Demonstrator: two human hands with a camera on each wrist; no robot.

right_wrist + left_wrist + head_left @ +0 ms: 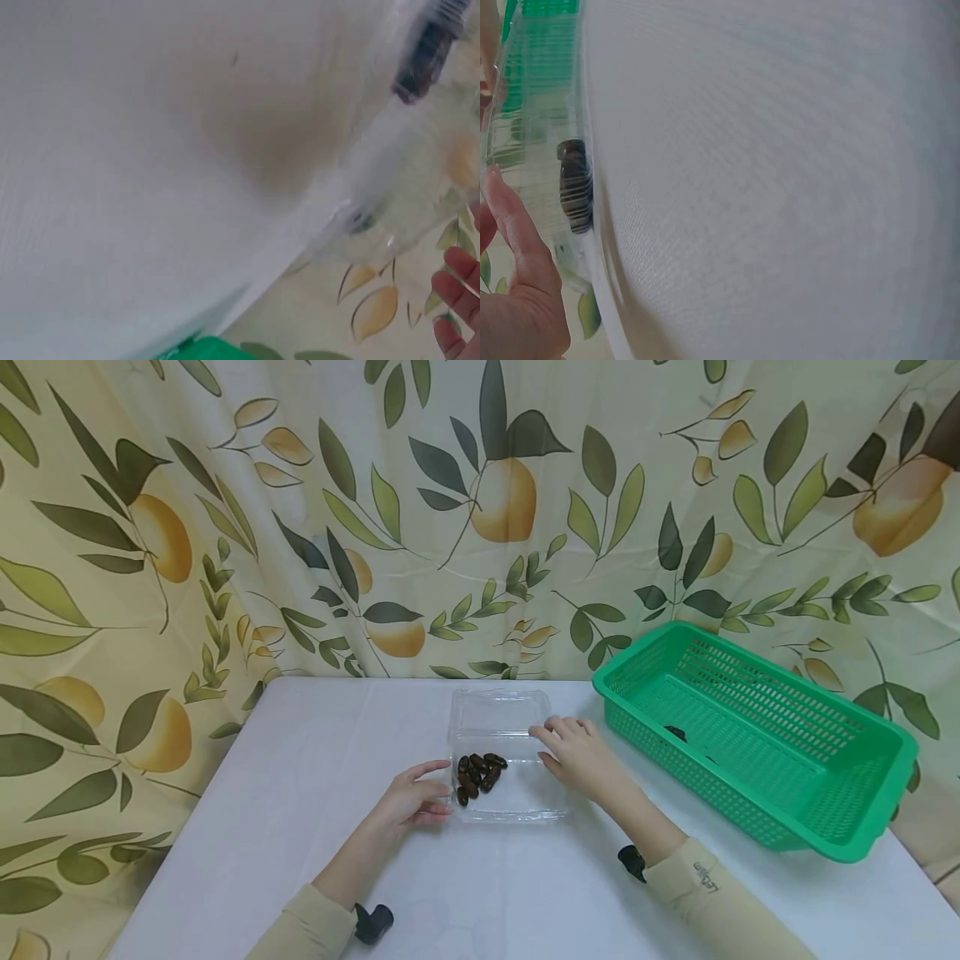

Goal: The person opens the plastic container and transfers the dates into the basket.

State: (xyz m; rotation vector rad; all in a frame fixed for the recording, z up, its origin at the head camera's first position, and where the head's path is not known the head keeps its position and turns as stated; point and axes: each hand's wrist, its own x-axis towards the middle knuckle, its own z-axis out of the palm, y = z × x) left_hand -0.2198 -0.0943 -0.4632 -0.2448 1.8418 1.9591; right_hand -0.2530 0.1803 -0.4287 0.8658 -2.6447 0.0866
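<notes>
Head view: brown pieces (476,774) lie at the left inside a clear container (525,793), a green basket (720,797) to its right. Left wrist: the left hand (526,289), fingers parted, touches the container's side. Right wrist: the right hand (463,300), fingers slightly apart, is near its right edge.

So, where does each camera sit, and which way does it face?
Head: worn on the head, facing forward and down at table, box, basket and curtain; left hand, right hand and sleeves show.
Left wrist: on that wrist, facing across the table at the box; left hand partly shows, apparently some right hand too.
Right wrist: on that wrist, facing table, box and curtain; right hand's fingers show.
Both wrist views share table, box, basket and curtain.
</notes>
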